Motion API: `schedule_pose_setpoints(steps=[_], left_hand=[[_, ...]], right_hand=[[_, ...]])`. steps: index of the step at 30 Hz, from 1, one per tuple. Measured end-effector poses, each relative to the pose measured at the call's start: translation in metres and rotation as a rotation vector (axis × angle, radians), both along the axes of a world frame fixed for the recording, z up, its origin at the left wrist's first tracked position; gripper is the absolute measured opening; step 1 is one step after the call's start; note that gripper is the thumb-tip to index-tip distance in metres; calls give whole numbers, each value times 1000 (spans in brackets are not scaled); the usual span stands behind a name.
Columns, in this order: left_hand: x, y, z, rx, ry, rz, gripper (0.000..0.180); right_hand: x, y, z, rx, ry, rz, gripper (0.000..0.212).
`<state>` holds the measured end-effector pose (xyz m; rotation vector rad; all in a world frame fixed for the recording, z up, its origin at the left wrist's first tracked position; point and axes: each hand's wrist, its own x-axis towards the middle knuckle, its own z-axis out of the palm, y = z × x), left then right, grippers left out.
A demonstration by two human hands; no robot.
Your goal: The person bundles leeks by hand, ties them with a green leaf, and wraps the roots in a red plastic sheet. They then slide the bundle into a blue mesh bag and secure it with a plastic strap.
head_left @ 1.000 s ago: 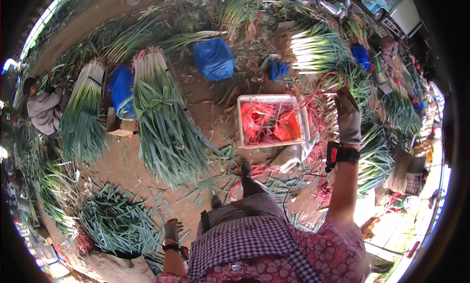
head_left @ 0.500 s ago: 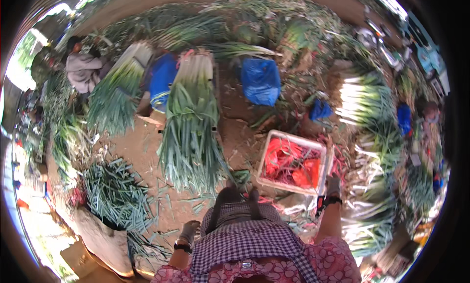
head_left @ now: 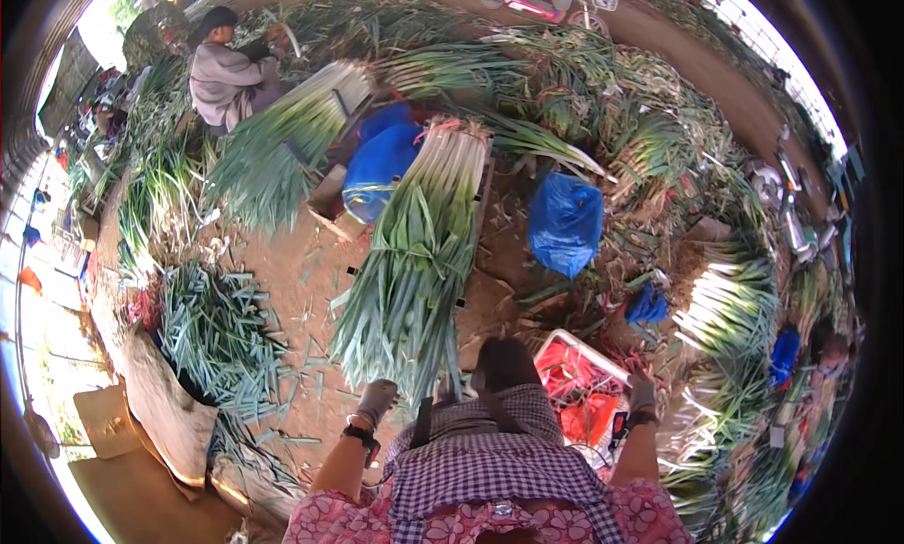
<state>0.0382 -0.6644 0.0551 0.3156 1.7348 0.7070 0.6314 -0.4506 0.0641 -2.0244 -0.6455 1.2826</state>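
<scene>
My left hand [head_left: 379, 402], in a grey glove, hangs beside the green leaf tips of a big leek bundle [head_left: 426, 233]; it looks empty, its fingers loosely apart. The bundle lies with its white root ends away from me, tied with a pinkish band at that end. Over the right edge of a white plastic crate [head_left: 591, 354] is my gloved right hand [head_left: 642, 393]. Reddish strands show at its fingertips, but whether it grips them I cannot make out. Inside the crate lie red plastic bags [head_left: 589, 418] and tangled pink-red strings.
A blue bag [head_left: 565, 226] stands right of the bundle, a blue roll [head_left: 381, 172] left. Rows of leeks [head_left: 725, 304] lie at right. Cut leaves [head_left: 226, 342] are piled at left. A person [head_left: 226, 78] sits at far left; a scooter [head_left: 541, 3] is at the back.
The view has turned left and come nearer the leek bundle. My left hand has reached forward to the leaf tips. The crate now sits closer to my body, with my right hand still beside it.
</scene>
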Motion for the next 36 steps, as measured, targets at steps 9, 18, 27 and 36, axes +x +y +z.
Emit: schedule_pose_setpoints(steps=[9,18,27,36], left_hand=[[39,106,-30,44,232,-188,31],[84,204,-8,-237,-62,271,31],[84,324,43,-37,-67,347,30],[-7,334,-21,-171,8,310,25]], right_hand=[[-111,222,-34,-183,-46,505,35],[-199,424,27,-52,33,996,32],[-270,510,28,-37,-85,1168,33],[-337,548,36,-103,78,1148,27]])
